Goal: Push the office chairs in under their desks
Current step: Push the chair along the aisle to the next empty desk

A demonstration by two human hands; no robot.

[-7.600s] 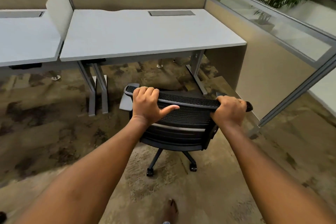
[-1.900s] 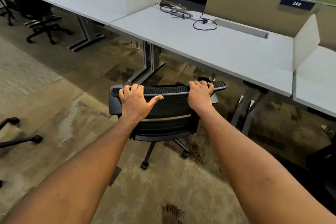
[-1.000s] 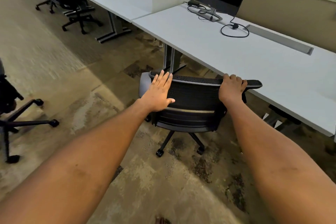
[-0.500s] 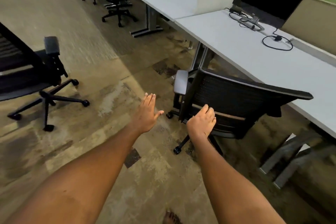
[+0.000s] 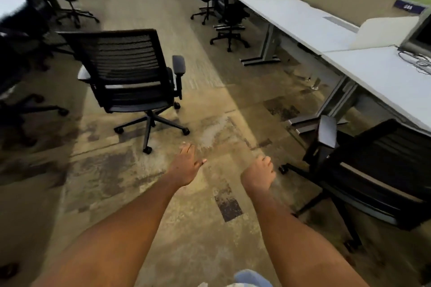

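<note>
A black mesh office chair (image 5: 130,72) stands alone in the aisle, ahead and to the left, its back toward me. A second black chair (image 5: 377,170) sits at the right, tucked against the white desk (image 5: 382,77). My left hand (image 5: 186,165) hangs in the air with fingers apart, holding nothing, about an arm's length short of the aisle chair. My right hand (image 5: 258,175) is loosely curled and empty, just left of the tucked chair's armrest (image 5: 327,130) and not touching it.
A long row of white desks with dividers (image 5: 384,32) runs along the right wall, with more black chairs (image 5: 228,14) farther up. Other chairs (image 5: 37,9) and desks line the left side. A monitor edge (image 5: 419,37) and cables sit on the near desk. Patchy carpet fills the aisle.
Both hands have come off the chair at the right desk and hang free. My view has swung left down the aisle, bringing the lone chair to the front.
</note>
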